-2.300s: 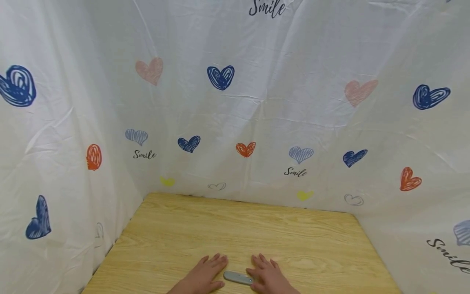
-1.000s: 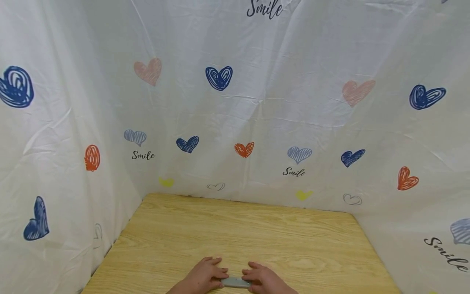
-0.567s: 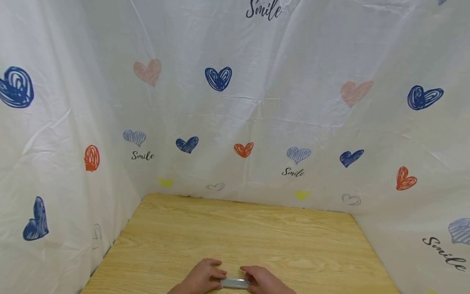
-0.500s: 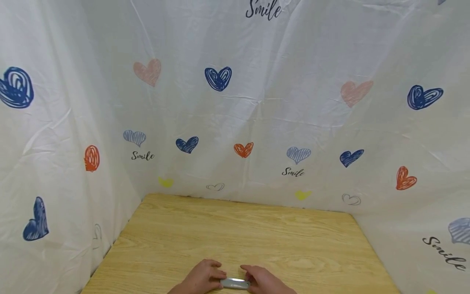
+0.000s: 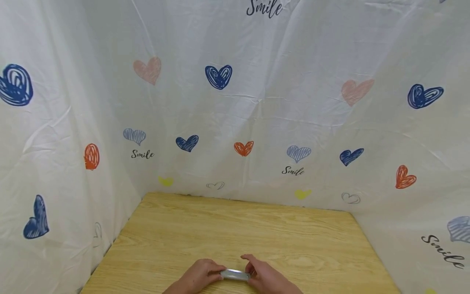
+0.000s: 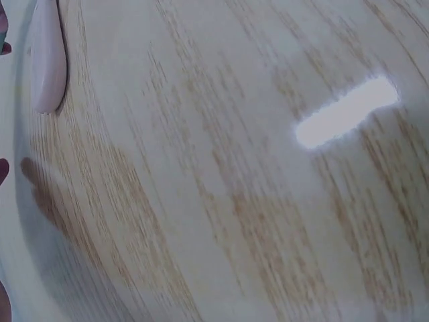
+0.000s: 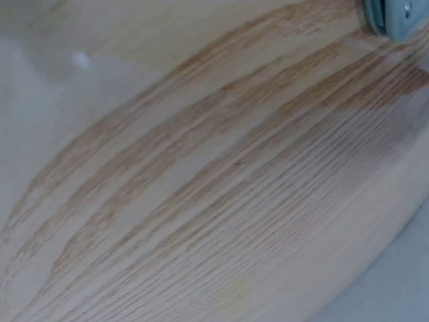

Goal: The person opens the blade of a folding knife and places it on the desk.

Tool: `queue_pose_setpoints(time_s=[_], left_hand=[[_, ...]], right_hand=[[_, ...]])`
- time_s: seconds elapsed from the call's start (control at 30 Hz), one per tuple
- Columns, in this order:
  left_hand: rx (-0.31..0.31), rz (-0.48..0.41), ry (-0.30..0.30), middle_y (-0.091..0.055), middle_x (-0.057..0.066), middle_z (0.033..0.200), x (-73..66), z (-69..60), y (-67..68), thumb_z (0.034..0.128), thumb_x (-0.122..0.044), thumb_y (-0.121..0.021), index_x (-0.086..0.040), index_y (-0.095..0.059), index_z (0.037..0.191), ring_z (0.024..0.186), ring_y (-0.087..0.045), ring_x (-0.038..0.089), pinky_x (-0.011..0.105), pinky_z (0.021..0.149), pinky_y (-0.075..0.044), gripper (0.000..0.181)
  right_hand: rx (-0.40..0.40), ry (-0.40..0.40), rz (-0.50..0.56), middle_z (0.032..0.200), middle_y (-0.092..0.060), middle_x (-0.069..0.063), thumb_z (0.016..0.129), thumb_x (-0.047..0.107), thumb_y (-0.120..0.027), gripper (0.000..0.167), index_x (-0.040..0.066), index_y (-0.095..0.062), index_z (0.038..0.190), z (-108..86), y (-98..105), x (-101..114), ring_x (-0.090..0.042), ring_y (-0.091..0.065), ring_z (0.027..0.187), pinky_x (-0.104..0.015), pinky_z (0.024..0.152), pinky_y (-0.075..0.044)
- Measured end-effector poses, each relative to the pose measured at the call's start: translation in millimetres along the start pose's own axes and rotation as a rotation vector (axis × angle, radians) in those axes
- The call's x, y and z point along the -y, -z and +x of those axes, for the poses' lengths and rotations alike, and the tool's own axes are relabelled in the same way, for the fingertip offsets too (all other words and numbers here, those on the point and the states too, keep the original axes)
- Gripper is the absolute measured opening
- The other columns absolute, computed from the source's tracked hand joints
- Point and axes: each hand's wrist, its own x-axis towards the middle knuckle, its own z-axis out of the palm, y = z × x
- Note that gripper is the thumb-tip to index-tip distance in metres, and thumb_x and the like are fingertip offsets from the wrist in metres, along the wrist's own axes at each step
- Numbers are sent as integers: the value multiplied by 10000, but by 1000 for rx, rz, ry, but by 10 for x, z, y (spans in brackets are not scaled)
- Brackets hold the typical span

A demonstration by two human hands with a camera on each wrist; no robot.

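Note:
A slim grey pocket knife [image 5: 235,275] with rounded ends lies crosswise between my hands near the bottom of the head view. Its left end is pinched between thumb and fingers of my left hand [image 5: 198,275]. My right hand [image 5: 267,277] grips the right end, its index finger raised and bent above the rest. In the right wrist view, one end of the knife [image 7: 397,19] shows layered sides and a rivet at the top right corner. Only slivers of fingers [image 6: 3,173] appear at the left edge of the left wrist view.
The wood-grain table [image 5: 242,228] stretches out beyond the hands. A white cloth [image 5: 257,122] printed with hearts and "Smile" encloses its back and sides. A long, pale pinkish rounded thing [image 6: 49,60] lies at the upper left of the left wrist view; its kind is unclear.
Earlier both hands lay spread beside the knife; then they closed in on its ends. Over the last half second, knife and hands shifted slightly up in the head view, and the right index finger rose.

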Motion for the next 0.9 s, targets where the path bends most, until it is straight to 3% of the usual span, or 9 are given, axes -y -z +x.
queue_pose_setpoints(time_s=[0.13, 0.23, 0.3, 0.4, 0.5, 0.73, 0.9], left_hand=[[19, -52, 79, -743, -31, 1039, -48, 27, 10, 919, -302, -642, -109, -719, 1151, 909, -655, -1, 181, 724, -537, 311], [-11, -144, 163, -748, 0, 1049, -68, 55, 3, 891, -292, -680, -102, -730, 1118, 944, -669, 25, 192, 754, -546, 300], [-46, -278, 236, -745, 39, 1055, -69, 76, -4, 867, -270, -709, -79, -733, 1104, 939, -680, 48, 197, 760, -552, 305], [-103, -521, 344, -727, 107, 1068, -64, 106, -7, 840, -226, -742, -24, -724, 1089, 895, -685, 78, 203, 739, -560, 320], [-139, -651, 414, -713, 112, 1042, -68, 130, -11, 827, -183, -759, -10, -718, 1061, 836, -669, 78, 204, 699, -559, 294], [-170, -695, 436, -702, 74, 951, -103, 171, 7, 835, -114, -747, -3, -700, 1012, 778, -639, 76, 184, 654, -529, 214], [-187, -747, 420, -696, 85, 934, -105, 206, 29, 831, -67, -740, 31, -679, 1004, 776, -637, 71, 181, 666, -532, 208]], right_hand=[[-27, 26, 54, 1027, -650, 43, 908, 66, -642, 452, 76, -394, 1286, 22, 42, -7, 31, -598, 884, -172, 734, -527], [-66, 61, 61, 1017, -672, -1, 905, 69, -658, 393, 79, -397, 1199, 40, 71, -13, 8, -615, 875, -178, 725, -531], [-95, 86, 73, 1006, -682, -42, 893, 52, -671, 404, 85, -396, 1187, 53, 87, -9, -23, -631, 862, -182, 721, -536], [-129, 92, 128, 1004, -682, -75, 888, 49, -678, 504, 110, -383, 1293, 67, 105, 7, -72, -652, 853, -191, 725, -545], [-166, 77, 205, 1014, -677, -97, 884, 57, -683, 640, 120, -326, 1411, 74, 103, 14, -104, -658, 849, -204, 730, -553], [-237, 54, 370, 1028, -661, -183, 881, -11, -659, 660, 82, -319, 1438, 82, 80, -14, -177, -647, 860, -223, 729, -560], [-248, 33, 414, 1037, -645, -203, 888, -12, -649, 584, 71, -377, 1399, 97, 79, -37, -122, -635, 861, -226, 737, -560]])
